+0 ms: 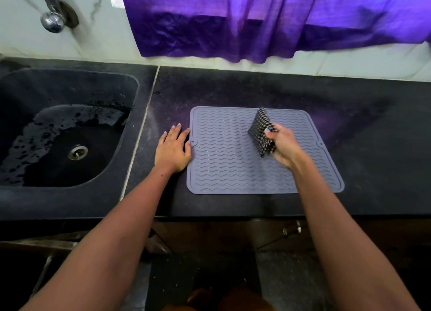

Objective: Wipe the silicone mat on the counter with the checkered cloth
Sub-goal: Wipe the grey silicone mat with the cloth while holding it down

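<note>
A grey silicone mat (pixel 228 161) with wavy ridges lies flat on the dark counter (pixel 233 89). My right hand (pixel 283 146) grips a folded black-and-white checkered cloth (pixel 261 130) over the mat's right half. The cloth stands up at a tilt; whether its lower edge touches the mat I cannot tell. My left hand (pixel 172 147) lies flat on the counter at the mat's left edge, fingers straight, its thumb side touching the mat's rim near a small tab.
A dark sink (pixel 63 128) with a metal drain and water patches sits to the left. A chrome tap (pixel 52 17) hangs above it. A purple curtain (pixel 268 24) hangs over the white wall behind the counter.
</note>
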Demonstrator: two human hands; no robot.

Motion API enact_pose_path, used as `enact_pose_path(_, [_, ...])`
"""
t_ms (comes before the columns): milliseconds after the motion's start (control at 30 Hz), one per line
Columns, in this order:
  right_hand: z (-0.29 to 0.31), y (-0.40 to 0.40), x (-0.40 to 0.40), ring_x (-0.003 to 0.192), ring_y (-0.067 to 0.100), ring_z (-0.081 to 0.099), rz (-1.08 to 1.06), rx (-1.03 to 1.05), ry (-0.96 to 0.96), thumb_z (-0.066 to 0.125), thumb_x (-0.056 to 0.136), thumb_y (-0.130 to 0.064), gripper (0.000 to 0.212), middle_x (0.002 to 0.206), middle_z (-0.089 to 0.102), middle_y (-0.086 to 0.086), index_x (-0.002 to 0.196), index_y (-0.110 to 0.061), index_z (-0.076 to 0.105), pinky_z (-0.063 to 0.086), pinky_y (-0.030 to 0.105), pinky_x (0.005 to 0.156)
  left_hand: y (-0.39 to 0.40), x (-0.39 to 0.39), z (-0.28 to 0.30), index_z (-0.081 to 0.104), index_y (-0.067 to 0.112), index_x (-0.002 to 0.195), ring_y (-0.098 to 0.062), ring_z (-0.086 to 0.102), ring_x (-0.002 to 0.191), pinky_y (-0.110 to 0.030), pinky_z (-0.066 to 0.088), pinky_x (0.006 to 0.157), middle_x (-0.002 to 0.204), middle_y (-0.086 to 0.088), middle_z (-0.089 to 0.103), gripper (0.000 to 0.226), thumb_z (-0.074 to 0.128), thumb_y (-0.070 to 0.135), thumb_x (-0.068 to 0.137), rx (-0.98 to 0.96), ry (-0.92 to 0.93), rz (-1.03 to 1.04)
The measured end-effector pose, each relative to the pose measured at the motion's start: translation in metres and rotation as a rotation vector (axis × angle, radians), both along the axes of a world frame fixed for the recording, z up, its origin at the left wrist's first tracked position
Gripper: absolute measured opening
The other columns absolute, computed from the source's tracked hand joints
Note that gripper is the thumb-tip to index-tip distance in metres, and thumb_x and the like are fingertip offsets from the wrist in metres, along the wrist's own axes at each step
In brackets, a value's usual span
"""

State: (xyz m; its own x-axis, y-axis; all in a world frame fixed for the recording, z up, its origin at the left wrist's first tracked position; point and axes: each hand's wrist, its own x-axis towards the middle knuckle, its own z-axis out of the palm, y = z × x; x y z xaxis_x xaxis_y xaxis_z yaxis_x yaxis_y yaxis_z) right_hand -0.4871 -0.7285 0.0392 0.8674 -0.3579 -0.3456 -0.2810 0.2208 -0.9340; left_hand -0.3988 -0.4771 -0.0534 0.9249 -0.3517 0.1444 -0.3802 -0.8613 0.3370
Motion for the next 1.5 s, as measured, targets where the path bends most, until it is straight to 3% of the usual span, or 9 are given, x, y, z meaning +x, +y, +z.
enact_pose_path(133, [-0.006,-0.002,-0.009,0.137,0.024,0.034,0.107,-0.933,0.073,0.042,0.093,0.002,0.058,0.154,0.026,0.013,0.148,-0.008,0.025,0.023,0.032,0.114,0.000,-0.001,0.003,0.034,0.018,0.144,-0.019,0.016,0.145,-0.037,0.007,0.118,0.155,-0.007,0.025,0.062,0.020,0.039,0.087,0.001,0.002,-0.004])
enact_pose_path(367, [-0.062,0.026,-0.037,0.147,0.027,-0.002,0.454,-1.531,0.160,0.047,0.090,-0.004,0.078,0.158,-0.006,0.017,0.150,-0.007,-0.002,0.000,0.034,0.120,-0.004,0.000,0.005,0.029,0.021,0.146,-0.016,0.009,0.146,-0.036,0.002,0.118,0.158,-0.003,0.016,0.048,0.028,0.032,0.100,0.009,0.075,0.038])
enact_pose_path(533, [-0.048,0.000,-0.031,0.145,0.016,0.017,0.478,-1.147,0.065,0.045,0.090,-0.001,0.069,0.159,0.011,0.002,0.150,-0.017,0.015,0.016,0.029,0.117,-0.015,-0.007,0.005,0.024,0.023,0.148,-0.015,0.006,0.146,-0.039,0.002,0.119,0.158,-0.001,0.012,0.054,0.023,0.046,0.098,0.068,0.079,0.117])
enact_pose_path(733, [-0.024,-0.060,-0.018,0.086,0.015,0.066,-0.072,0.247,-0.005,0.033,0.096,0.003,0.044,0.100,0.070,0.005,0.139,-0.002,0.040,0.056,0.024,0.075,-0.017,-0.005,0.003,0.025,0.019,0.148,-0.014,0.009,0.146,-0.038,0.004,0.117,0.157,-0.001,0.016,0.070,0.013,0.052,0.086,0.084,0.035,0.146])
enact_pose_path(800, [-0.014,-0.080,-0.018,0.090,0.017,0.065,-0.227,0.150,-0.052,0.035,0.096,0.003,0.043,0.103,0.068,0.004,0.138,-0.003,0.041,0.055,0.027,0.077,-0.016,-0.003,0.001,0.023,0.019,0.148,-0.014,0.008,0.146,-0.038,0.004,0.118,0.158,0.000,0.015,0.073,0.012,0.054,0.085,0.098,0.045,0.145])
enact_pose_path(867, [-0.003,-0.090,-0.021,0.116,0.021,0.056,-0.280,-0.281,-0.048,0.040,0.094,0.000,0.049,0.130,0.057,0.004,0.142,-0.011,0.038,0.046,0.029,0.094,-0.015,-0.003,0.000,0.021,0.020,0.149,-0.013,0.007,0.146,-0.038,0.004,0.118,0.158,0.000,0.013,0.074,0.012,0.056,0.085,0.116,0.052,0.138])
enact_pose_path(1167, [-0.067,-0.065,-0.038,0.148,0.023,0.000,0.322,-1.424,0.192,0.047,0.091,-0.007,0.076,0.159,-0.004,0.012,0.150,-0.008,0.000,0.003,0.033,0.121,-0.016,-0.001,0.001,0.012,0.011,0.150,-0.012,0.001,0.146,-0.034,0.000,0.119,0.159,-0.001,0.006,0.079,0.008,0.056,0.085,0.147,0.069,0.161])
enact_pose_path(1333, [-0.053,-0.088,-0.037,0.146,0.014,0.009,0.412,-1.164,0.101,0.042,0.095,-0.006,0.064,0.159,0.006,-0.005,0.150,-0.021,0.013,0.011,0.035,0.120,-0.016,-0.001,-0.002,0.014,0.012,0.150,-0.012,0.003,0.146,-0.035,0.000,0.119,0.159,0.000,0.007,0.078,0.011,0.057,0.086,0.151,0.066,0.170])
enact_pose_path(1500, [-0.025,-0.112,-0.027,0.117,0.020,0.052,0.017,-0.195,0.042,0.035,0.099,-0.003,0.046,0.142,0.046,0.007,0.143,-0.015,0.036,0.044,0.030,0.097,-0.016,-0.001,0.000,0.020,0.012,0.149,-0.013,0.007,0.146,-0.034,0.002,0.119,0.158,-0.001,0.012,0.081,0.014,0.059,0.083,0.113,0.061,0.171])
